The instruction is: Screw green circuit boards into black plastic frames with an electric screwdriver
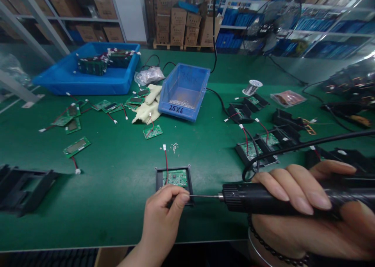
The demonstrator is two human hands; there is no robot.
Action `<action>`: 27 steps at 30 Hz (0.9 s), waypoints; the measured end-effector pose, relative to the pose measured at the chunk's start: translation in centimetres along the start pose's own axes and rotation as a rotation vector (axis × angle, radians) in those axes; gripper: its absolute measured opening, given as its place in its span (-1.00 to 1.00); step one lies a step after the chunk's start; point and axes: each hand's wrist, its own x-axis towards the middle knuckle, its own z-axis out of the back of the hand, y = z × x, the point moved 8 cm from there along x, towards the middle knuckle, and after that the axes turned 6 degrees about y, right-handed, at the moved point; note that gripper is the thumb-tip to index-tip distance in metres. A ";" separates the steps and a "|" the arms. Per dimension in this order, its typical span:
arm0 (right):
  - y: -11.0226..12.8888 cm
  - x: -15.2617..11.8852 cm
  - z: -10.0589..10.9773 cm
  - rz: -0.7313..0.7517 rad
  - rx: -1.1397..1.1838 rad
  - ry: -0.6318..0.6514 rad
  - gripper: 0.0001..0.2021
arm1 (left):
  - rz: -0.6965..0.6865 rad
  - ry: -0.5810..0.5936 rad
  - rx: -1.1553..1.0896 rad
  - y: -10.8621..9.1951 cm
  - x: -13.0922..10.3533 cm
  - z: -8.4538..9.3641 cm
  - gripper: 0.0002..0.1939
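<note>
My right hand (304,196) is wrapped around a black electric screwdriver (263,196), held level and pointing left. Its thin bit (205,196) reaches the thumb and forefinger of my left hand (165,208), which are pinched together at the tip. Whether a screw is between those fingertips is hidden. Just behind my left hand lies a black plastic housing (191,181) with a green circuit board (178,177) inside. A red-and-black lead with a white connector (164,146) rises from that board. Several small screws (175,148) are scattered beyond the housing.
A blue bin (184,91) marked 25X6 holds small screws. Loose circuit boards (76,146) lie at left, near a large blue tray (88,85). Housings with boards (249,150), a solder spool (252,87) and the screwdriver's cable (307,143) occupy the right. A black housing (23,189) sits far left.
</note>
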 end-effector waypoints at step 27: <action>-4.5 -1.1 -6.1 -0.043 -0.660 0.482 -0.75 | -0.460 0.039 0.625 0.8 -2.2 -2.2 -0.64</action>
